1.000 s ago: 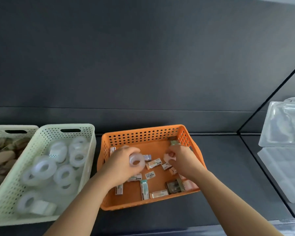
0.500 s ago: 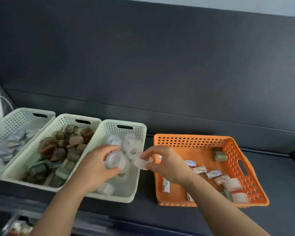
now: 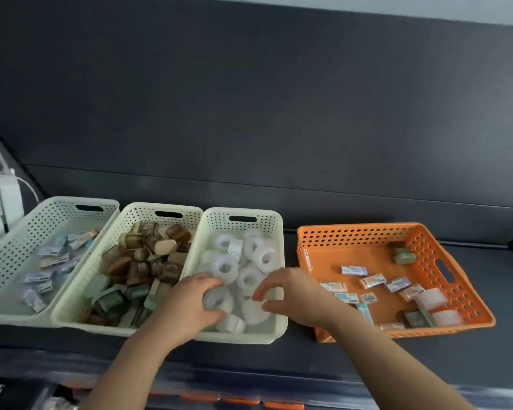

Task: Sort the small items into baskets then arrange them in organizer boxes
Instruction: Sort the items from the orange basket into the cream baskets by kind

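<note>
Well, the left hand [image 3: 190,303] clamps its fingers on a white tape roll [image 3: 219,299] in the rightmost cream perforated basket [image 3: 241,212]; the right hand [image 3: 290,294] hovers, fingers apart, empty. Sorting looks partway: the orange plastic basket [image 3: 359,228] holds unsorted small boxes [image 3: 353,270].

Cream baskets [image 3: 160,206]: moulded plastic, perforated walls, smooth, low sheen. Orange basket [image 3: 353,235]: same perforated plastic, slightly glossier. Tape rolls [image 3: 224,266]: translucent milky plastic film, smooth, soft gloss. Brown and green blocks [image 3: 163,247]: look clear-wrapped, glinting; material beneath unclear. Small boxes [image 3: 353,270]: printed card or paper, some in shiny film. Tabletop [image 3: 397,359] and back wall [image 3: 249,99]: dark, matt, even.
</note>
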Action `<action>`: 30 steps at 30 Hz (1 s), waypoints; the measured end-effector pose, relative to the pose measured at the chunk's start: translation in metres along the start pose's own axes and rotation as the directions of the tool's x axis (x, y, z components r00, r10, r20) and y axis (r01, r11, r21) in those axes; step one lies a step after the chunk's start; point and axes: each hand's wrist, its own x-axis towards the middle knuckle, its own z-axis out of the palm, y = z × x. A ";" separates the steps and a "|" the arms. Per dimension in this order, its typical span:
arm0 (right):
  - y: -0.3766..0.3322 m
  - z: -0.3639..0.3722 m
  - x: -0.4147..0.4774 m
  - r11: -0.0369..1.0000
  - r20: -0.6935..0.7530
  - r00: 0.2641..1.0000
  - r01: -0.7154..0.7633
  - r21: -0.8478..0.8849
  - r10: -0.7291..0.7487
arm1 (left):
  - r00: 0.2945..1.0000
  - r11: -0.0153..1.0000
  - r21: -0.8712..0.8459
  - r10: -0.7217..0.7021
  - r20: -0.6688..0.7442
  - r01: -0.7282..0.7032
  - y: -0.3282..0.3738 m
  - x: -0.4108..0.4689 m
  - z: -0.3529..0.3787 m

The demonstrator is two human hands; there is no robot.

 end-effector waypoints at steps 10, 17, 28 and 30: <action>0.049 -0.047 -0.076 0.970 -0.375 0.896 -0.236 0.056 0.240 | 0.963 0.959 -0.100 0.257 -0.075 -0.264 0.083 0.028 0.000; 0.132 -0.104 -0.162 0.867 -0.511 0.729 -0.493 0.069 0.456 | 0.888 0.889 -0.131 0.451 0.088 -0.439 0.191 0.072 0.057; 0.205 -0.130 -0.193 0.867 -0.364 0.823 -0.493 -0.077 0.436 | 0.819 0.901 -0.152 0.434 0.375 -0.407 0.291 0.131 0.171; 0.209 -0.133 -0.191 0.888 -0.327 0.854 -0.452 -0.084 0.404 | 0.817 0.902 -0.160 0.431 0.383 -0.401 0.295 0.134 0.181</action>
